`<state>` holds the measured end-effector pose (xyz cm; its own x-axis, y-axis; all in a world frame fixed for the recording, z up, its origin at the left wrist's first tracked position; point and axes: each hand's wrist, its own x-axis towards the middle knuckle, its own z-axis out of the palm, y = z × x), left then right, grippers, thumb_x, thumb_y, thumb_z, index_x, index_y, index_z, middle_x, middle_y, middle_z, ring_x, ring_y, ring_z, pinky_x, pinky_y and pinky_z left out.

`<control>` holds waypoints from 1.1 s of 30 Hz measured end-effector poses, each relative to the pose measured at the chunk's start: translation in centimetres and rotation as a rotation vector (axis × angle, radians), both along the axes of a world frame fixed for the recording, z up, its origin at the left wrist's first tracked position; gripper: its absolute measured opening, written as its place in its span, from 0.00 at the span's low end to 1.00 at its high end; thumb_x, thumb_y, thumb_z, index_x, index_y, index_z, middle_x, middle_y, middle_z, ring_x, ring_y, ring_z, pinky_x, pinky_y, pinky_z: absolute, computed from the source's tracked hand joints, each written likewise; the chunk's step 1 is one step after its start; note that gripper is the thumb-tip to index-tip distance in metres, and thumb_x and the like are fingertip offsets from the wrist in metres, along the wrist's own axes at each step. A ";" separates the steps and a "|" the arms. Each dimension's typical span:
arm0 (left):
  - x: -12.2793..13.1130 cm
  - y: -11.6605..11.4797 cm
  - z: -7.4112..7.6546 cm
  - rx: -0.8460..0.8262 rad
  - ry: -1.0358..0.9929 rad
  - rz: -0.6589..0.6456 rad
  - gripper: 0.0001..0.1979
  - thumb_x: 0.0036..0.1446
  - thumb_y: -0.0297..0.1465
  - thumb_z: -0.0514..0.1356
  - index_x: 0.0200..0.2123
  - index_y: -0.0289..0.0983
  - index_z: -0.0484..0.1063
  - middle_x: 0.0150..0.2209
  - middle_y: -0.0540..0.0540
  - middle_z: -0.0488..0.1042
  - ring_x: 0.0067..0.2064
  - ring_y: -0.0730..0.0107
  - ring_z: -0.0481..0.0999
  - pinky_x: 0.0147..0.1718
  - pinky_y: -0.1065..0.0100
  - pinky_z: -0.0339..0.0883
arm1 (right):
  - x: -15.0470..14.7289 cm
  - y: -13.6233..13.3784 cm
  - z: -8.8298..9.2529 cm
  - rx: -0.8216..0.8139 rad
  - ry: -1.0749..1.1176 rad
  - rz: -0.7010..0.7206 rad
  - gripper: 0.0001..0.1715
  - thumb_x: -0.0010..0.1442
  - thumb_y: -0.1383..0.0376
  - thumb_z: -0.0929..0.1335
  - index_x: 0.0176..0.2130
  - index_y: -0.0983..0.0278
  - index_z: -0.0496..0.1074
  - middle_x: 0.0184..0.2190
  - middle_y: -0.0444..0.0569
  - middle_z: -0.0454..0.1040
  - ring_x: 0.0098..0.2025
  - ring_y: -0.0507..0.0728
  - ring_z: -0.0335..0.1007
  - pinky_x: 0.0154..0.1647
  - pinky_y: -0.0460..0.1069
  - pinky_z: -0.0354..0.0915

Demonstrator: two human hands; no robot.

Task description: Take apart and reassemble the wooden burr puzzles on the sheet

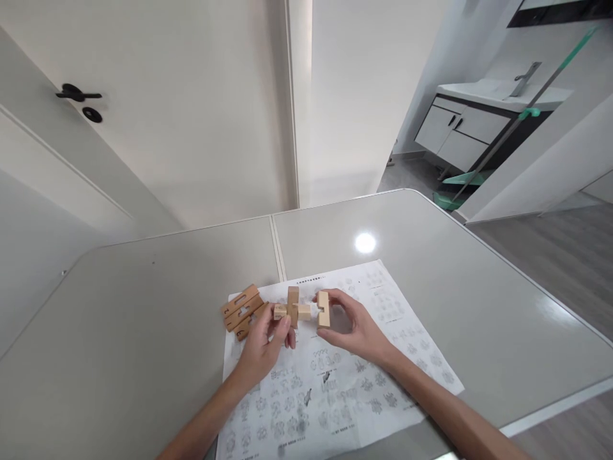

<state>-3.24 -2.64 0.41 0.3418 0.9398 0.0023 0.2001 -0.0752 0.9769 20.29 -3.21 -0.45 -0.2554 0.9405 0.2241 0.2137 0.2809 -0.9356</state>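
My left hand (pixel 266 342) is closed around a small cross of joined wooden puzzle pieces (pixel 292 309), held just above a printed instruction sheet (pixel 330 390). My right hand (pixel 353 326) pinches a single notched wooden block (pixel 324 309) upright, a little to the right of the cross and close to its end. Several loose notched wooden pieces (pixel 241 310) lie in a pile on the sheet's top left corner, just left of my left hand.
The sheet lies on a grey table (pixel 143 319) with a seam down its middle and rounded far corners. Behind it are a white door with a black handle (pixel 76 94) and, at the right, a doorway to a vanity cabinet (pixel 467 128) and a mop (pixel 527 114).
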 end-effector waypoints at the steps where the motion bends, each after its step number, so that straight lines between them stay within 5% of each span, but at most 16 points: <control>1: 0.0 0.0 0.0 -0.020 -0.017 0.004 0.18 0.72 0.49 0.52 0.40 0.39 0.64 0.26 0.52 0.71 0.27 0.69 0.73 0.32 0.66 0.69 | -0.1 0.0 -0.2 0.042 -0.049 -0.051 0.28 0.61 0.61 0.74 0.59 0.54 0.68 0.55 0.52 0.74 0.55 0.64 0.73 0.56 0.63 0.73; 5: 0.1 0.1 0.1 -0.055 -0.055 -0.002 0.18 0.73 0.48 0.53 0.40 0.39 0.63 0.28 0.52 0.72 0.28 0.70 0.73 0.32 0.66 0.68 | -0.4 0.0 -1.0 0.215 -0.266 -0.169 0.34 0.61 0.60 0.76 0.62 0.53 0.64 0.60 0.56 0.68 0.62 0.69 0.66 0.60 0.68 0.69; 13: -0.2 0.2 -0.4 -0.068 -0.064 -0.032 0.16 0.73 0.45 0.54 0.37 0.39 0.62 0.28 0.52 0.72 0.29 0.71 0.73 0.33 0.67 0.68 | -0.5 0.0 -1.6 0.283 -0.457 -0.141 0.36 0.61 0.57 0.77 0.62 0.55 0.63 0.64 0.59 0.64 0.67 0.74 0.57 0.65 0.74 0.61; 20: 0.3 0.1 0.4 0.014 0.116 -0.089 0.15 0.72 0.43 0.54 0.37 0.39 0.66 0.27 0.52 0.71 0.28 0.70 0.73 0.32 0.67 0.67 | -0.3 -0.2 -0.7 0.255 -0.188 -0.030 0.31 0.69 0.57 0.71 0.67 0.51 0.62 0.63 0.55 0.66 0.66 0.68 0.62 0.64 0.66 0.68; 26: 0.3 -0.3 0.6 0.150 0.300 -0.179 0.16 0.73 0.41 0.52 0.33 0.39 0.66 0.26 0.52 0.71 0.28 0.70 0.68 0.31 0.68 0.61 | -0.4 -0.1 -0.5 0.220 0.020 -0.014 0.13 0.70 0.60 0.71 0.54 0.53 0.74 0.51 0.52 0.75 0.55 0.63 0.73 0.55 0.61 0.74; 33: 0.6 0.0 0.6 0.234 0.295 -0.082 0.20 0.74 0.40 0.52 0.29 0.39 0.66 0.24 0.52 0.73 0.27 0.71 0.70 0.32 0.69 0.63 | -0.4 -0.5 0.1 0.302 0.002 0.048 0.10 0.64 0.66 0.73 0.45 0.56 0.74 0.48 0.51 0.73 0.50 0.61 0.73 0.49 0.58 0.74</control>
<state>-2.63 -2.61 0.97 0.4340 0.8949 0.1037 0.4545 -0.3169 0.8325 19.87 -3.76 -0.40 -0.2971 0.8182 0.4922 0.1922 0.5561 -0.8086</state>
